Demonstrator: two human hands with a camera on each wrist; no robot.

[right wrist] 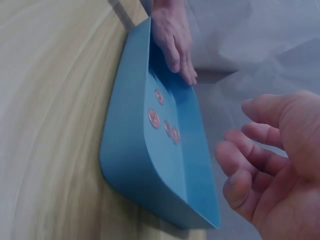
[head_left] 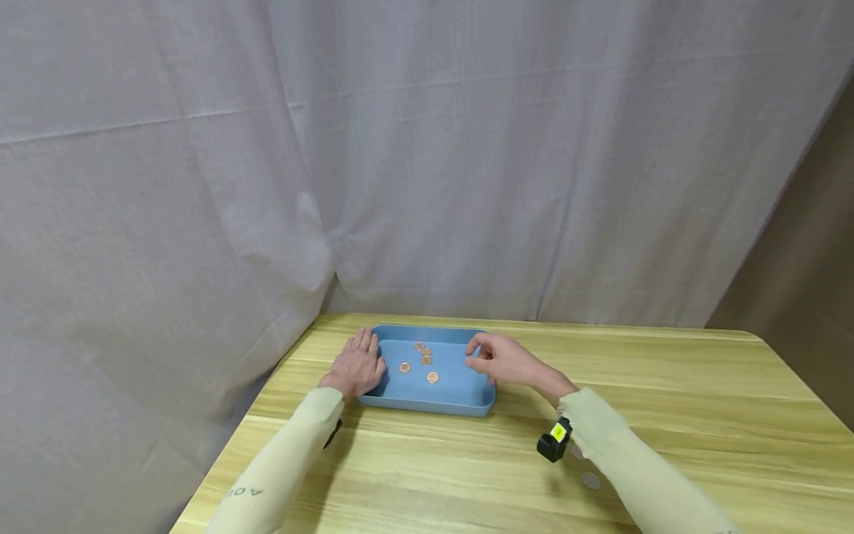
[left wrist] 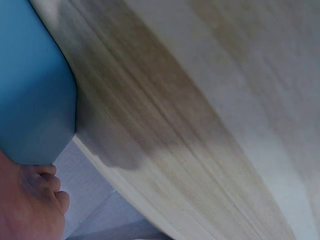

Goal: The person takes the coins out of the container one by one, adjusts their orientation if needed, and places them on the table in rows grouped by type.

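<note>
Coins [head_left: 425, 360], copper-coloured, several: we count them lying loose on the floor of a blue tray [head_left: 427, 404], grouped towards the tray's middle and far side, none touching a hand. In the right wrist view we see the same coins [right wrist: 162, 120] flat on the tray's [right wrist: 130, 150] inner surface.

Tray: shallow, rectangular with rounded corners, resting on a light wooden table [head_left: 667, 415] near its far left corner, close to a grey curtain [head_left: 267, 148].

Left hand [head_left: 358, 363]: laid flat, fingers straight and together, resting on the tray's left rim and the table beside it; it grips nothing. The coins lie just to its right, apart from the fingertips. The left wrist view shows only the tray's corner [left wrist: 35, 100], table grain and part of the hand [left wrist: 30, 205].

Right hand [head_left: 502, 358]: hovering over the tray's right end, fingers loosely curled, thumb and fingertips apart; we see nothing held in it. The coins lie to its left, near but clear of it. In the right wrist view the hand [right wrist: 272, 165] hangs relaxed above the tray's near edge.

Further coin [head_left: 591, 480], grey: on the table under the right sleeve, well apart from the tray.
</note>
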